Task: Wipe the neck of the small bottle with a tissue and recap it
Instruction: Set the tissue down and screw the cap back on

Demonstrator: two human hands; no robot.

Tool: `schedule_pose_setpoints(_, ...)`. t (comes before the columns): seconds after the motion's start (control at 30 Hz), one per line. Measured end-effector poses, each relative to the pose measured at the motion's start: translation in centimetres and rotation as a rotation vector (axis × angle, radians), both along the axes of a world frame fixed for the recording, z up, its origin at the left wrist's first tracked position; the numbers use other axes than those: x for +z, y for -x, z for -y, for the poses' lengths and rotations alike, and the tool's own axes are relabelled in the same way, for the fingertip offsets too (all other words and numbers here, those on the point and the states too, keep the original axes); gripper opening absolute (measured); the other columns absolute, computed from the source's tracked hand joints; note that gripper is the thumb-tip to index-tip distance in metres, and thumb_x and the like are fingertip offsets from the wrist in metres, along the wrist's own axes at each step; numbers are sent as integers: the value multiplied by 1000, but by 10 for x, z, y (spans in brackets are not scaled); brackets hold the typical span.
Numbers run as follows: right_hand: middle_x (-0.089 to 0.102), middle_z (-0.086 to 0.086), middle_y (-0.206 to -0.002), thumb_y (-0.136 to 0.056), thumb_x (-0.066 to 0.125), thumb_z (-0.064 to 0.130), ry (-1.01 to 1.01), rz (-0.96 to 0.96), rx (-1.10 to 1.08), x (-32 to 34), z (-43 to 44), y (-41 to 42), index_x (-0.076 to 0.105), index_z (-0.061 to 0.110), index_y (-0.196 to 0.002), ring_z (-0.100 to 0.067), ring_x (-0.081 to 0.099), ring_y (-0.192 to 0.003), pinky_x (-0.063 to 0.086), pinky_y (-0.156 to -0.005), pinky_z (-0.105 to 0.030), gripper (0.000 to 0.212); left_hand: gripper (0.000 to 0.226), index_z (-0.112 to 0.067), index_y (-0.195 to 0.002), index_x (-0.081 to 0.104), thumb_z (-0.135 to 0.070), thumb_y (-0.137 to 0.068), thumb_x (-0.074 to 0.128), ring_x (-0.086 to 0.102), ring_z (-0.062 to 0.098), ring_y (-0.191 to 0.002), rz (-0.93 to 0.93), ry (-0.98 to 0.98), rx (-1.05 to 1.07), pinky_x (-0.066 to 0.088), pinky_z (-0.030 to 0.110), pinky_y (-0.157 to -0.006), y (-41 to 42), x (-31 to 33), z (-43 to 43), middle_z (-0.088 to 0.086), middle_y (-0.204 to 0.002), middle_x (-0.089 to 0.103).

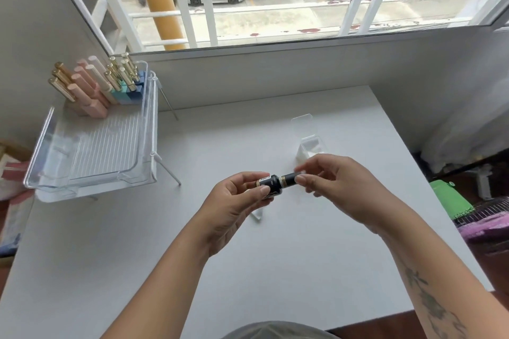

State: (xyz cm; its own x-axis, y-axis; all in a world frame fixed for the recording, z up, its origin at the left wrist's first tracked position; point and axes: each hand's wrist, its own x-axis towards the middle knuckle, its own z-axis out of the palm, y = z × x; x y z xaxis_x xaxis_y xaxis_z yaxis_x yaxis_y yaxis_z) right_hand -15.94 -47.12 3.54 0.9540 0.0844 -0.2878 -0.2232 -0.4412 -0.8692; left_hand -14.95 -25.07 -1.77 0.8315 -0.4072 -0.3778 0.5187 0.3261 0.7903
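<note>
Left hand [234, 201]: fingers grip small bottle [266, 184], held sideways.
Right hand [338, 187]: fingers pinch cap [289, 179].
Neck: hidden; tissue possibly behind fingers.

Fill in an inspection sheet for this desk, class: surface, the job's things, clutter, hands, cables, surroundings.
Surface: white table, mostly bare.
Job's things: small black bottle held level above the table, its black cap on; clear tissue box open behind the hands; a small white piece lies under the left hand.
Clutter: clear tray on a wire stand, holding pink and gold tubes.
Hands: left hand grips the bottle; right hand pinches the cap.
Cables: nothing seen.
Surroundings: window with white bars, parked cars outside.
</note>
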Motion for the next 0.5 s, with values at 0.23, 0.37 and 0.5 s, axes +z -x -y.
schedule_pose_setpoints(0.23, 71, 6, -90, -76, 73, 52, 14, -2, 4, 5, 32, -8, 72, 30, -89, 0, 61, -61, 48, -57, -14, 26, 34, 0, -113, 69, -8, -80, 74, 72, 25, -101, -3, -10, 32, 55, 25, -84, 2, 8, 33, 21, -113, 72)
schedule_pose_setpoints(0.37, 71, -2, -87, -84, 76, 22, -18, 5, 118, 8, 48, -13, 72, 31, -89, -5, 59, -63, 50, -62, -19, 12, 28, -1, -111, 70, -4, -84, 72, 71, 26, -101, -4, -22, 64, 55, 25, -84, 3, 12, 47, 22, -114, 71)
schedule_pose_setpoints(0.5, 73, 7, -65, -91, 61, 42, 68, 25, 102, 8, 55, -20, 69, 14, -73, 0, 59, -55, 48, -58, -19, 34, 31, -5, -109, 73, -7, -78, 77, 72, 25, -100, 1, -29, 77, 55, 23, -84, 5, 16, 58, 15, -109, 72)
